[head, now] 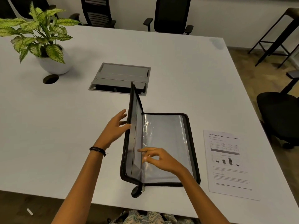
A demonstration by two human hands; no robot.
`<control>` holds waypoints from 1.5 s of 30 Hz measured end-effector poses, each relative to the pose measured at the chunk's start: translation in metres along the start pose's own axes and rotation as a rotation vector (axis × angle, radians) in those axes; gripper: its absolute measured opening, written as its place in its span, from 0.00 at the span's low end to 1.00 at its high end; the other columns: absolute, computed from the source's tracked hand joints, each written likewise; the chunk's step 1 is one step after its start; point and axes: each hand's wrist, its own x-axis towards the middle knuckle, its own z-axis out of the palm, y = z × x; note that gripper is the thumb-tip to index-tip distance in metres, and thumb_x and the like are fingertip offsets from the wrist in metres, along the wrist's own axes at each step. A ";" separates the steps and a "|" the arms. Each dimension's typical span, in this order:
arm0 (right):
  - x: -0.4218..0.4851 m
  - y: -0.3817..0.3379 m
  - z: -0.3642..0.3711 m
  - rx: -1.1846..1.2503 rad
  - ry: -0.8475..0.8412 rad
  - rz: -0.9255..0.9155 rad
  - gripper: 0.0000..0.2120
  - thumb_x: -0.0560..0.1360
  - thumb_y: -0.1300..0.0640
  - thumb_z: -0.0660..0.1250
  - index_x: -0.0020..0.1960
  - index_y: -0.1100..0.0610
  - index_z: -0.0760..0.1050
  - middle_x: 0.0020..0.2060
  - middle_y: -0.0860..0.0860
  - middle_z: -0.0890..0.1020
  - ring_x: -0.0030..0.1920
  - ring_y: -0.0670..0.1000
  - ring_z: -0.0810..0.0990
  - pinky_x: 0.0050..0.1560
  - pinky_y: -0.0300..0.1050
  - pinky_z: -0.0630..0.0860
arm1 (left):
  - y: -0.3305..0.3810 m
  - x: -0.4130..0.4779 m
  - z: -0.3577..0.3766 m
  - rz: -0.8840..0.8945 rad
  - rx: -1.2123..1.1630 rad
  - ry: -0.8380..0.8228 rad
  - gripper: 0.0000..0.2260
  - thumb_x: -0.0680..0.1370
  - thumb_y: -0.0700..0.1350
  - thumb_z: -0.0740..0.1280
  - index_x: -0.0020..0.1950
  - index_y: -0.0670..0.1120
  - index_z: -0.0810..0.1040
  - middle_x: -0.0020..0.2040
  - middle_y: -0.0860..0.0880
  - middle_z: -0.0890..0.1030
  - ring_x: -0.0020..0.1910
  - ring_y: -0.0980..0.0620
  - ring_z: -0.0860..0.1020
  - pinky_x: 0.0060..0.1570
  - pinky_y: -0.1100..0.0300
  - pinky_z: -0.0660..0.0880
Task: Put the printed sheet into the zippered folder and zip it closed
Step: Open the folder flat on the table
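A zippered folder (168, 131) with black edging and clear plastic sleeves lies unzipped near the table's front edge. Its left cover (135, 126) stands nearly upright. My left hand (115, 128) rests against the outer side of that cover, fingers spread, thumb at its edge. My right hand (157, 159) hovers over the inner sleeve by the spine, fingers loosely curled and touching the plastic. The zipper pull (137, 190) hangs at the folder's near corner. The printed sheet (226, 162), with a table and bar chart, lies flat to the folder's right, untouched.
The white table (64, 118) holds a potted plant (43, 39) at the back left, a round cable hole (50, 78) and a grey cable box (120, 78) with its lid ajar. Black office chairs (171, 15) stand behind; another chair (278, 113) is at the right.
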 end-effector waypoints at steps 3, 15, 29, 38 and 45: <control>-0.007 0.036 -0.017 0.081 0.360 0.160 0.06 0.76 0.59 0.64 0.50 0.57 0.79 0.59 0.49 0.78 0.56 0.45 0.77 0.62 0.45 0.74 | -0.013 -0.001 -0.009 0.029 0.030 0.041 0.25 0.78 0.38 0.63 0.73 0.50 0.63 0.68 0.49 0.72 0.47 0.67 0.76 0.37 0.79 0.73; -0.056 0.133 -0.054 -0.102 0.883 0.814 0.25 0.75 0.65 0.63 0.70 0.65 0.60 0.66 0.66 0.68 0.65 0.65 0.68 0.65 0.59 0.69 | -0.061 -0.009 -0.055 -0.176 0.263 0.229 0.23 0.79 0.39 0.63 0.74 0.45 0.63 0.70 0.40 0.71 0.64 0.38 0.75 0.63 0.41 0.72; -0.064 0.140 -0.048 -0.162 0.814 0.842 0.20 0.73 0.69 0.63 0.64 0.65 0.66 0.59 0.65 0.73 0.56 0.64 0.75 0.57 0.55 0.76 | -0.114 0.000 -0.067 -0.175 0.254 0.336 0.22 0.79 0.33 0.60 0.72 0.43 0.66 0.69 0.40 0.73 0.66 0.38 0.72 0.68 0.45 0.67; -0.079 0.143 -0.039 -0.295 0.811 0.821 0.12 0.73 0.70 0.62 0.56 0.67 0.70 0.52 0.64 0.76 0.50 0.61 0.77 0.50 0.50 0.76 | -0.156 0.004 -0.056 -0.321 0.274 0.331 0.22 0.80 0.33 0.56 0.74 0.42 0.62 0.71 0.37 0.69 0.69 0.34 0.67 0.71 0.42 0.62; -0.089 0.146 -0.041 -0.351 0.777 0.798 0.12 0.74 0.70 0.61 0.57 0.67 0.70 0.54 0.63 0.76 0.52 0.60 0.77 0.53 0.49 0.76 | -0.196 0.003 -0.037 -0.390 0.272 0.247 0.26 0.80 0.31 0.56 0.76 0.37 0.51 0.76 0.37 0.57 0.75 0.38 0.57 0.76 0.47 0.53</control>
